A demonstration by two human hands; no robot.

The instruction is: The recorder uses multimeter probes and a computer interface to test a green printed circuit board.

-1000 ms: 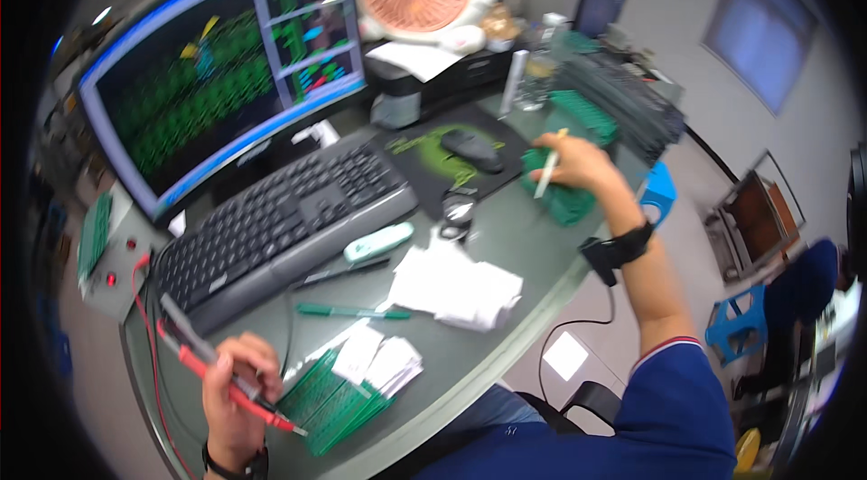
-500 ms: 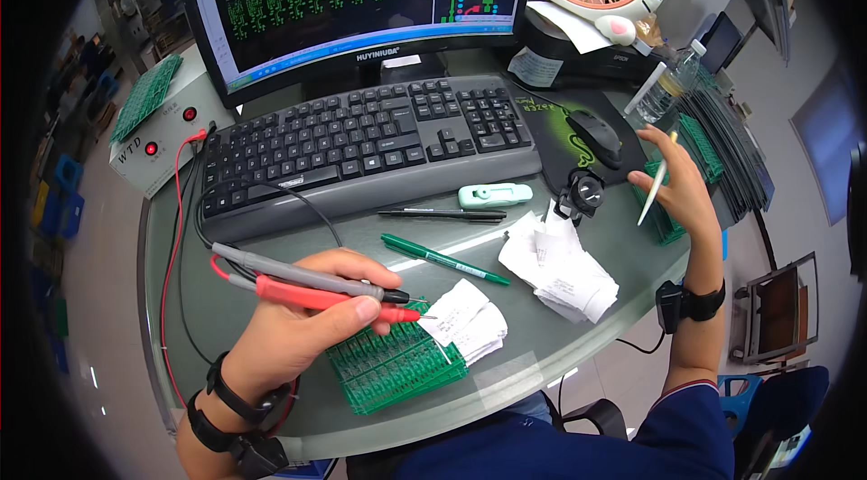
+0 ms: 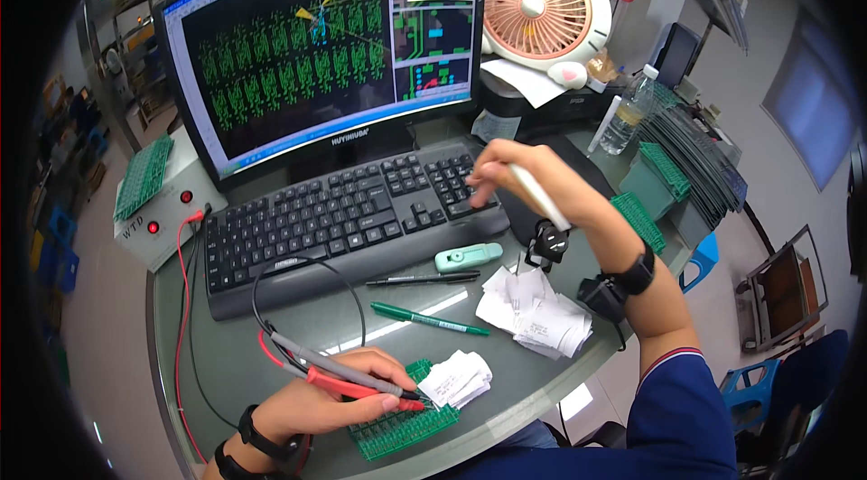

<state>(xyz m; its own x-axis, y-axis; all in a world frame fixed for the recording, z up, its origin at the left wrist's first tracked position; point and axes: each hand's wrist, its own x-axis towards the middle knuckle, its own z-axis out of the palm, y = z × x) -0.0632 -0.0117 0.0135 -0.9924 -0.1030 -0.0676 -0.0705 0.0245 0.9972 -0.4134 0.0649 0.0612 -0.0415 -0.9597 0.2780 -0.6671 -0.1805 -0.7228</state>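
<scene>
Red probe (image 3: 341, 385), grey probe (image 3: 332, 362), two in left hand (image 3: 312, 408)

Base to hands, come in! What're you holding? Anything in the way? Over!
Left hand: gripping red probe and gray probe over green boards. Right hand: white stick held, over keyboard's right end. White slips partly cover boards.

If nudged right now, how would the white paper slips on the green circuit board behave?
The white paper slips would probably feel light and floppy, being thin sheets. They would likely fan apart, since they overlap unevenly with no clip visible. A push might slide them off the green circuit board, as they overhang its edge.
</scene>
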